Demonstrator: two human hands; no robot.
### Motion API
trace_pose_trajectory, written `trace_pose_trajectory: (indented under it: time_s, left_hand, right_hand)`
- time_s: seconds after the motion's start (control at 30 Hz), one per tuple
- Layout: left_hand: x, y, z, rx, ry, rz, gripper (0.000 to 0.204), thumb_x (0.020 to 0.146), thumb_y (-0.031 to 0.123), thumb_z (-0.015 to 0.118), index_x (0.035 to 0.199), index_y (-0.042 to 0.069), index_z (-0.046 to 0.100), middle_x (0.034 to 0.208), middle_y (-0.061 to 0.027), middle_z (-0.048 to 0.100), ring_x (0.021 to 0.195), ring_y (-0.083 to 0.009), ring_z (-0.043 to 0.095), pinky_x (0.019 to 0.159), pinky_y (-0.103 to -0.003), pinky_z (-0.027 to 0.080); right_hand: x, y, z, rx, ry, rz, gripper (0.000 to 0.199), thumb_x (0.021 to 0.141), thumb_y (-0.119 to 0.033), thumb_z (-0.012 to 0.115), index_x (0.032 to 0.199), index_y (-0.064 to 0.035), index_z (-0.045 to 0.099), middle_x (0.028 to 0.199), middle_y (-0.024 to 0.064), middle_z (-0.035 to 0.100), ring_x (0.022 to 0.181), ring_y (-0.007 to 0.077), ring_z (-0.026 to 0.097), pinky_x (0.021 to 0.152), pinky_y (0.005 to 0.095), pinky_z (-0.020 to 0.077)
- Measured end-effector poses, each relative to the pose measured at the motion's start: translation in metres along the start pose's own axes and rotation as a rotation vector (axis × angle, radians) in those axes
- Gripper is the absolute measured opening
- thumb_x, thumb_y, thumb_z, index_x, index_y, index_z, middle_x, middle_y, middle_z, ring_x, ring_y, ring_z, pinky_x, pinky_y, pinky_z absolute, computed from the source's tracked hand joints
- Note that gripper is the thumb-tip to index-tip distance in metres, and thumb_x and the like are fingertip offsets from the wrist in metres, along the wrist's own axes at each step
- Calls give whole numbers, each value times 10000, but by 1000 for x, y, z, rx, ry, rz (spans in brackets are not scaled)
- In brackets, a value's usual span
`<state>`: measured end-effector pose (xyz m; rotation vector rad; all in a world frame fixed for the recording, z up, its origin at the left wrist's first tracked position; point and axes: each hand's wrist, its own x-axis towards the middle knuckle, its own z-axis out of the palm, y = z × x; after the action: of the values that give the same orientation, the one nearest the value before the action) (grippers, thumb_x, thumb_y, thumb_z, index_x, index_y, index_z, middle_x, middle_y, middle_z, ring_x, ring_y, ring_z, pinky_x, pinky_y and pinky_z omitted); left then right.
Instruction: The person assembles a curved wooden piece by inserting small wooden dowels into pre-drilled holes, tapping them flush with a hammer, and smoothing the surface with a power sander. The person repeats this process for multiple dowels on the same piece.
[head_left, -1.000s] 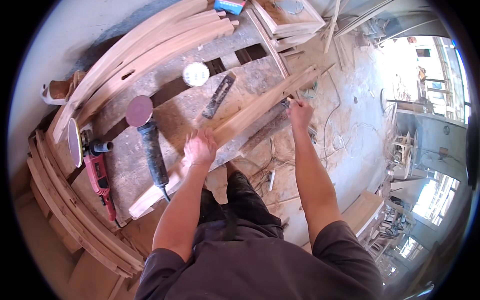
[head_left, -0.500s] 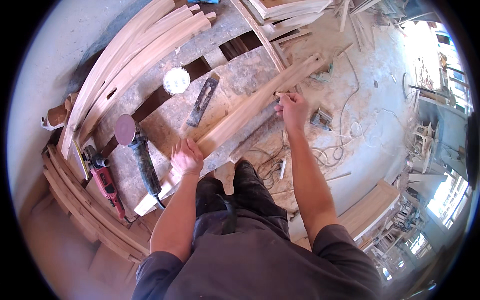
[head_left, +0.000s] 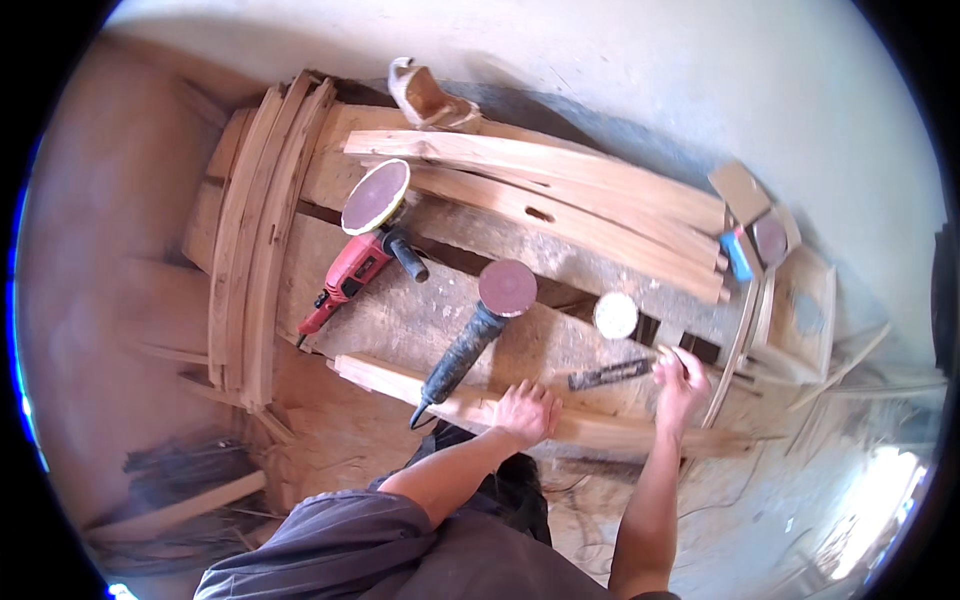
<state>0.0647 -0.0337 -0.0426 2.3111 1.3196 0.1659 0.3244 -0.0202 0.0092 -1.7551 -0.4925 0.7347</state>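
My left hand point(head_left: 528, 413) lies flat on a long pale wooden board point(head_left: 595, 428) along the near edge of the workbench point(head_left: 540, 350). Its fingers are stretched out. My right hand point(head_left: 682, 388) is raised over the board's right part, thumb and fingers pinched together. Whatever small thing the pinch may hold is too small to name. Beside those fingers lies a narrow dark tool point(head_left: 605, 375) with slots in its body. A dark grinder point(head_left: 465, 350) with a round sanding disc rests left of it, its tail end over the board.
A red sander point(head_left: 350, 275) with a wide pad lies at the left. Curved wooden pieces point(head_left: 560, 180) are stacked at the back; more curved pieces point(head_left: 240, 260) lie across the left end. A white disc point(head_left: 616, 316) sits near a gap in the bench. A cardboard box point(head_left: 742, 192) stands at the back right.
The view has swung left, bringing the bench's left end and the wall into sight. My right hand has moved off the board's far part toward the dark tool; my left stays on the board.
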Motion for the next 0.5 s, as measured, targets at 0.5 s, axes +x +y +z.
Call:
trace_pose_trajectory:
  time_s: [0.5]
  left_hand:
    - [-11, -42, -7, -486, -121, 320, 213, 827, 257, 628, 916, 65, 651, 974, -97, 637, 1015, -274, 597, 877, -409, 486]
  right_hand:
    - [182, -197, 500, -903, -805, -658, 142, 817, -125, 769, 935, -60, 813, 863, 123, 776, 768, 204, 722, 738, 332, 547]
